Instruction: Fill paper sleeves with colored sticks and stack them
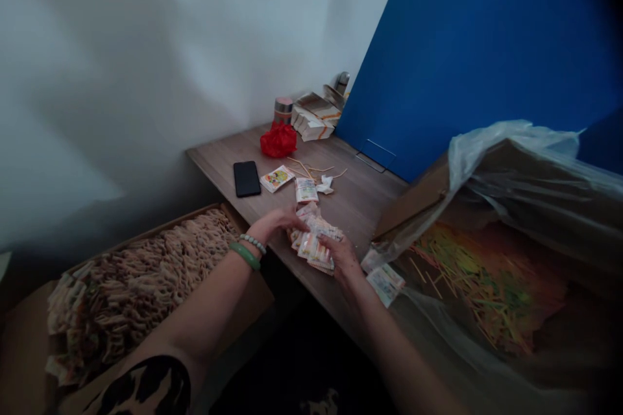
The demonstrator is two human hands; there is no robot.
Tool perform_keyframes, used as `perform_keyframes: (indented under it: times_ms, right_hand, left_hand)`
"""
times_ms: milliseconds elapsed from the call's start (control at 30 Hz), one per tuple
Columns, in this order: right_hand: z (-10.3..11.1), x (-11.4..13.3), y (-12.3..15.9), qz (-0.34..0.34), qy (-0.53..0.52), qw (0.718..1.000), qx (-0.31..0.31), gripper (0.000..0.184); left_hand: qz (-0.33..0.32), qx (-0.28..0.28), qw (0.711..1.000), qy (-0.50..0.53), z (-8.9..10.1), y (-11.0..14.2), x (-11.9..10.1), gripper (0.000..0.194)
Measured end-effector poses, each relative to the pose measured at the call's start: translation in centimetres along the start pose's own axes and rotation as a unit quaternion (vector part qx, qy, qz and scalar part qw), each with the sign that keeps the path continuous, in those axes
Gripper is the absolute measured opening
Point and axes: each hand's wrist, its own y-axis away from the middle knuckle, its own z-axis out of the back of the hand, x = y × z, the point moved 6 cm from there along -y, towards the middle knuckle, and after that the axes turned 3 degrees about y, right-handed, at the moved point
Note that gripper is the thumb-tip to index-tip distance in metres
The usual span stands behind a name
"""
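Note:
My left hand (278,220) and my right hand (341,254) both close on a fanned bunch of small printed packets (316,241) over the near edge of a brown wooden table (360,198). The left wrist wears a green bangle and a bead bracelet. Two more packets (384,280) lie right of my right hand. A single packet (305,189) and a colourful card (277,177) lie farther back on the table.
A black phone (246,178), a red bag (278,140), a cup (283,109), stacked bundles (315,118) and loose thin sticks (311,170) lie farther back. A box of packed bundles (131,285) sits at left; a plastic-lined carton of coloured sticks (487,272) at right, below a blue panel (477,45).

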Motion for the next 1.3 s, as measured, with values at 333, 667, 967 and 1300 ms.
perform_keyframes:
  times_ms: [333, 667, 967, 1300]
  right_hand:
    - [0.8, 1.7, 1.6, 0.09, 0.008, 0.995, 0.043, 0.051]
    - [2.1, 2.3, 1.0, 0.047, 0.089, 0.976, 0.192, 0.058]
    - [1.6, 1.3, 0.4, 0.028, 0.114, 0.971, 0.209, 0.058]
    - [1.5, 2.1, 1.2, 0.087, 0.153, 0.972, 0.156, 0.058]
  left_hand:
    - [-0.007, 0.056, 0.964, 0.26, -0.7, 4.5, 2.0, 0.052]
    - [-0.151, 0.077, 0.984, 0.046, -1.8, 4.4, 3.0, 0.041]
    - [-0.156, 0.024, 0.986, -0.057, -1.1, 6.9, 2.4, 0.08]
    - [-0.128, -0.041, 0.971, 0.198, -4.4, 7.1, 4.6, 0.083]
